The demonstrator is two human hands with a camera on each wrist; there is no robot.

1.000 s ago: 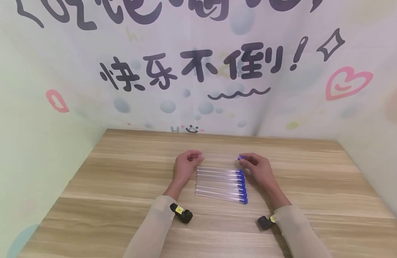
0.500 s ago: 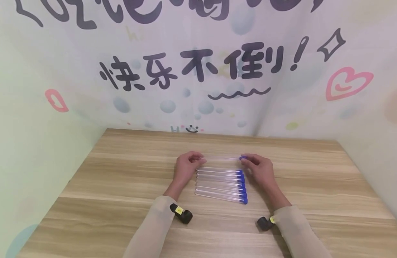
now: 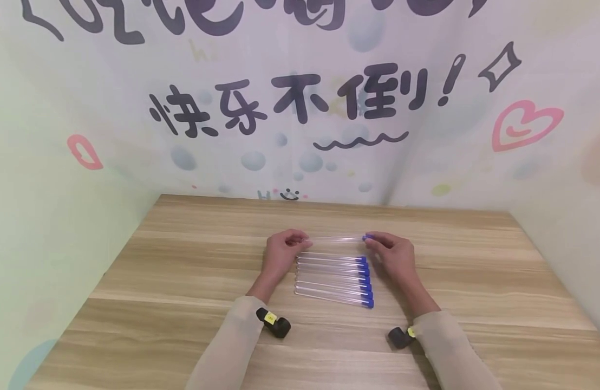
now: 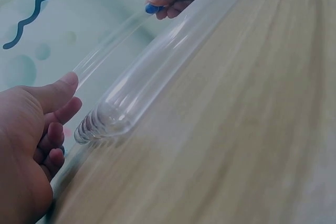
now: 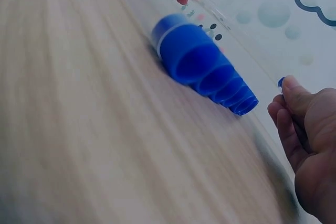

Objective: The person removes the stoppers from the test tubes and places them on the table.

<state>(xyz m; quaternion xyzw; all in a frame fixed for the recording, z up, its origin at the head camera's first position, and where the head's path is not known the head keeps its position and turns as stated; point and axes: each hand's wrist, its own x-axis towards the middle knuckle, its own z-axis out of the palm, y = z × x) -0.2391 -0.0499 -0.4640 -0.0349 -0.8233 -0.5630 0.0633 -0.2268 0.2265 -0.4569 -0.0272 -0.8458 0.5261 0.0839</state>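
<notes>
Between both hands stretches a clear test tube [image 3: 336, 239] with a blue cap, raised over the table in the wrist views. My left hand [image 3: 282, 250] pinches its rounded end between thumb and fingers. At the other end my right hand [image 3: 391, 255] pinches the blue cap [image 4: 152, 9]. Just nearer to me, several like capped test tubes [image 3: 329, 279] lie side by side in a row on the wooden table. Their blue caps [image 5: 199, 59] all point right, and their rounded ends [image 4: 97, 127] point left.
The wood-grain table [image 3: 183, 271] runs back to a white printed cloth [image 3: 261, 162] with dark lettering. Pale walls stand at the left and right. A small black camera [image 3: 279, 326] sits on each sleeved wrist.
The held test tube has shifted slightly right and toward me, along with both hands, mostly in the first half second. The row of tubes lies as before.
</notes>
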